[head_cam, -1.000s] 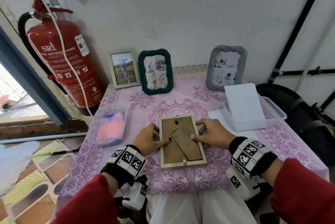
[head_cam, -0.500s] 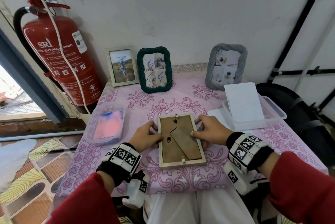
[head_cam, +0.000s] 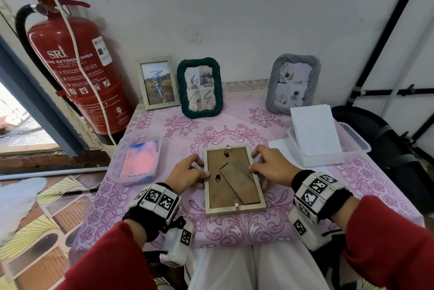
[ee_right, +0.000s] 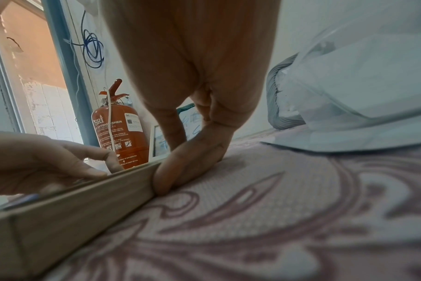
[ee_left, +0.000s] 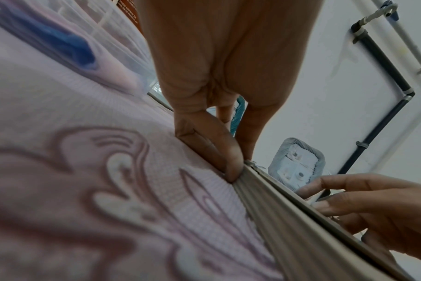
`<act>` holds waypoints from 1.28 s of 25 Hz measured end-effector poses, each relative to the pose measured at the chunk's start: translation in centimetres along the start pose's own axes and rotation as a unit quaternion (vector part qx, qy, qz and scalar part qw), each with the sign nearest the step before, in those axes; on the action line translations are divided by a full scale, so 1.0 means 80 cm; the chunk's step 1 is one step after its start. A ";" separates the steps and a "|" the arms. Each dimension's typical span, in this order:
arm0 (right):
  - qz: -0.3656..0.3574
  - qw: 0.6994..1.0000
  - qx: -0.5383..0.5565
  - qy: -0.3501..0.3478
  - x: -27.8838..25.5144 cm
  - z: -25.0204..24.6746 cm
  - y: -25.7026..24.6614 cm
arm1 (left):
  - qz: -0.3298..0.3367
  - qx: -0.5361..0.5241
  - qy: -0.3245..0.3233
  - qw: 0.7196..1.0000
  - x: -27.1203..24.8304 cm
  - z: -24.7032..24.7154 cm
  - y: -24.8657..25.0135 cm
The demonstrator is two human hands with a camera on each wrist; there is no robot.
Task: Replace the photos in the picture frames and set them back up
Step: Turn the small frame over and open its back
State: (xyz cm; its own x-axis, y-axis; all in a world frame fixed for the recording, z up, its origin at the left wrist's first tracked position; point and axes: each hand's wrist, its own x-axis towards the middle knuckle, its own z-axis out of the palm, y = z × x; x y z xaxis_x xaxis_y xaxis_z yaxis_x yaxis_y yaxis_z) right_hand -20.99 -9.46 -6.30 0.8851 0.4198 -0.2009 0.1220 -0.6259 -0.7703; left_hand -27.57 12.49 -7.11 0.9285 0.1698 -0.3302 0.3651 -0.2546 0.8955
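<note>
My left hand [head_cam: 187, 173] pinches the left rail of the pale wooden picture frame [head_cam: 234, 208], thumb on top, fingers curled at the side. The frame lies face down near the table's [head_cam: 366, 186] front edge, brown backing and stand up. My right hand [head_cam: 272, 167] grips the right rail likewise. I judge it light, stiff, with fragile glass; hold the rails.

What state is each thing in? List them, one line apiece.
Wooden frame: face down on the tablecloth, back on, stand folded flat.
Left hand: grips the frame's left edge.
Right hand: grips its right edge.
White frame: upright, scribbled photo.
Green frame: upright, scribbled photo.
Grey frame: upright, clean photo.
Right tub: open, white sheets inside.
</note>
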 end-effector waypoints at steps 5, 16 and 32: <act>0.028 0.998 0.054 -0.004 0.002 -0.002 0.000 | -0.001 -0.005 0.000 1.000 -0.001 -0.001 0.001; -0.008 0.998 0.065 0.007 -0.004 -0.012 0.011 | 0.125 0.145 0.072 0.979 -0.034 0.008 -0.009; -0.116 0.950 -0.290 0.005 0.072 0.002 -0.053 | 0.302 0.362 -0.151 0.869 -0.053 0.019 -0.007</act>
State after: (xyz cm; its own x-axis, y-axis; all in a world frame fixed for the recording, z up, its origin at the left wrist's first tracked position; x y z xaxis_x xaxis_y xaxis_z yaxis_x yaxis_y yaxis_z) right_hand -16.47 -4.28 -4.31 0.8083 0.5859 -0.0590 0.5384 -0.7759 -0.3288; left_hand -31.62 10.47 -6.62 0.9012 -0.4327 -0.0252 -0.3500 -0.7608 0.5465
